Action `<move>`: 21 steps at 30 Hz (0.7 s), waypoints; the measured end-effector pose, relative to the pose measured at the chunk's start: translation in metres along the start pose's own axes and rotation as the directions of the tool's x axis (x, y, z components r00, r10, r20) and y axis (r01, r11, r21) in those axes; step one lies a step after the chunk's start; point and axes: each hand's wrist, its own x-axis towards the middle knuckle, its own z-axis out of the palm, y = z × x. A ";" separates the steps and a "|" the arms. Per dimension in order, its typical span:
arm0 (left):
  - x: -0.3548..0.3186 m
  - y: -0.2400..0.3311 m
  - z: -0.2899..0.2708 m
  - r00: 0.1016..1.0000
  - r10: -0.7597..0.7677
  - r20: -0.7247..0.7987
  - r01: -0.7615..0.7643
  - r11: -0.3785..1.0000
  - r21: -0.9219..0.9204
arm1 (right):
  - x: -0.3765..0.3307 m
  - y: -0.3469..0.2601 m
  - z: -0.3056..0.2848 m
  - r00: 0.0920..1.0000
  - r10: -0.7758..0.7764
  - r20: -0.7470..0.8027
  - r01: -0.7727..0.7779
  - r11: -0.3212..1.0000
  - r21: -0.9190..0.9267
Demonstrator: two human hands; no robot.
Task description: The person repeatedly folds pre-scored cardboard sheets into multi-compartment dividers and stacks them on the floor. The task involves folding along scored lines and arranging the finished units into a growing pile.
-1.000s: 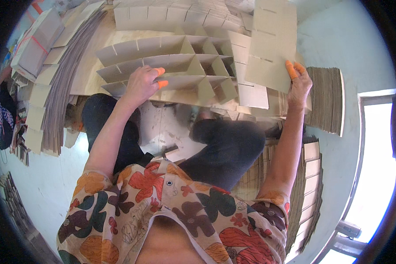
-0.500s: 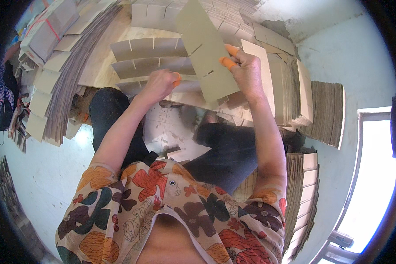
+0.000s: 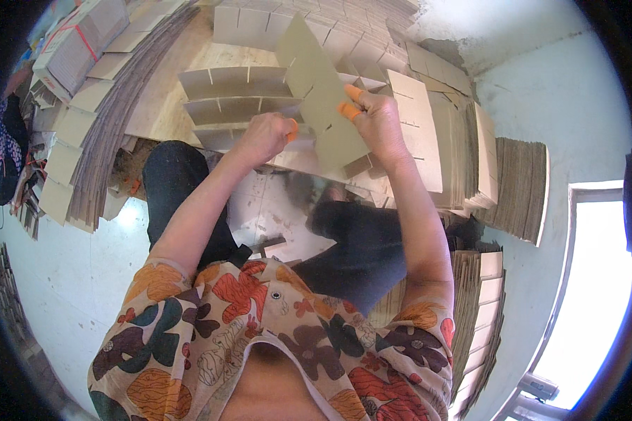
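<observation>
The wooden tabletop (image 3: 163,98) spreads before the seated person, carrying much of the cardboard. Along its left runs a long fanned stack of cardboard (image 3: 112,133); to the right stands a dense brown pile (image 3: 523,182). Nearer the middle, three slotted strips (image 3: 225,81) stand on edge in roughly parallel rows. Above their right part, between the two hands, is a tilted cardboard sheet (image 3: 323,105), with short slots cut into it. It looks light and fairly stiff, dry rather than slippery, and likely to crease or tear at the slots if twisted; the plain stretch of edge between slots seems the best place to take hold. The right hand (image 3: 380,128) has the sheet by its right edge, thumb and fingers closed on it. The left hand (image 3: 265,137) is curled beside the nearest strip; whether it pinches that strip cannot be told. Smallest are the orange finger covers (image 3: 353,92), seen on both hands.
</observation>
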 end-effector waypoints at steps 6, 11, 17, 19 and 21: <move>0.000 0.003 -0.005 1.000 0.002 -0.001 -0.002 0.999 0.045 | 0.001 -0.006 0.013 0.998 -0.070 0.002 0.070 0.989 -0.127; 0.006 0.008 -0.005 0.999 -0.027 0.029 0.026 0.999 0.032 | -0.004 0.024 0.058 0.965 -0.125 0.231 0.212 0.887 -0.409; 0.008 0.021 -0.018 0.995 -0.062 0.074 0.061 0.998 0.018 | -0.013 0.032 -0.004 0.989 0.146 0.037 -0.114 0.883 -0.456; 0.006 0.028 -0.033 0.996 -0.070 0.057 0.069 0.997 0.016 | -0.026 0.065 -0.043 0.941 0.031 -0.338 -0.191 0.871 -0.453; 0.001 0.025 -0.038 0.998 -0.068 0.003 0.068 0.998 0.013 | -0.047 0.099 -0.075 0.902 0.033 -0.429 -0.329 0.695 -0.639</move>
